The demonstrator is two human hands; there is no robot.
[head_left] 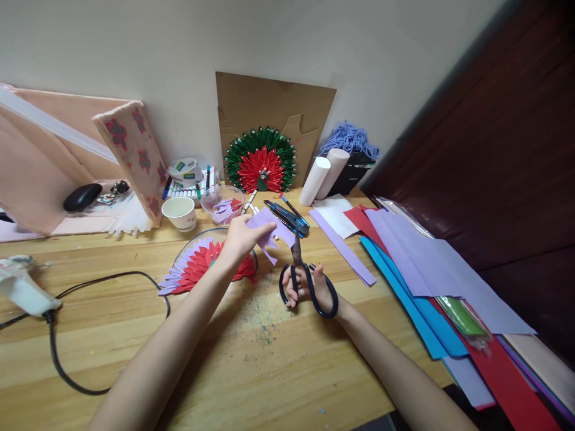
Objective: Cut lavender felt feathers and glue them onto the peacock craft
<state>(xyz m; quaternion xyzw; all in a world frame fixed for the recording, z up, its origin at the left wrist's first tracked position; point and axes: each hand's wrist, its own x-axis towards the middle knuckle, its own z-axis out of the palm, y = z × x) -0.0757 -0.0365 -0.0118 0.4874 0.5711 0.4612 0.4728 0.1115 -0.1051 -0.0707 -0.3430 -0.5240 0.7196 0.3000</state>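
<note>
My left hand [240, 236] pinches a small piece of purple paper [269, 230] and holds it above the wooden table [135, 335]. My right hand [309, 290] has its fingers through the black handles of a pair of scissors [299, 269]. The blades point up at the lower edge of the purple paper. Just below and left of my left hand lies a half-round paper fan [197, 266] of red and purple petals.
A glue gun [22, 287] with a black cord lies at the left. At the back stand a paper cup [179, 212], a clear bowl [222, 203] of scraps, markers, pens, a green-red paper fan [261, 158] and white rolls. Coloured paper sheets [426, 269] are stacked on the right.
</note>
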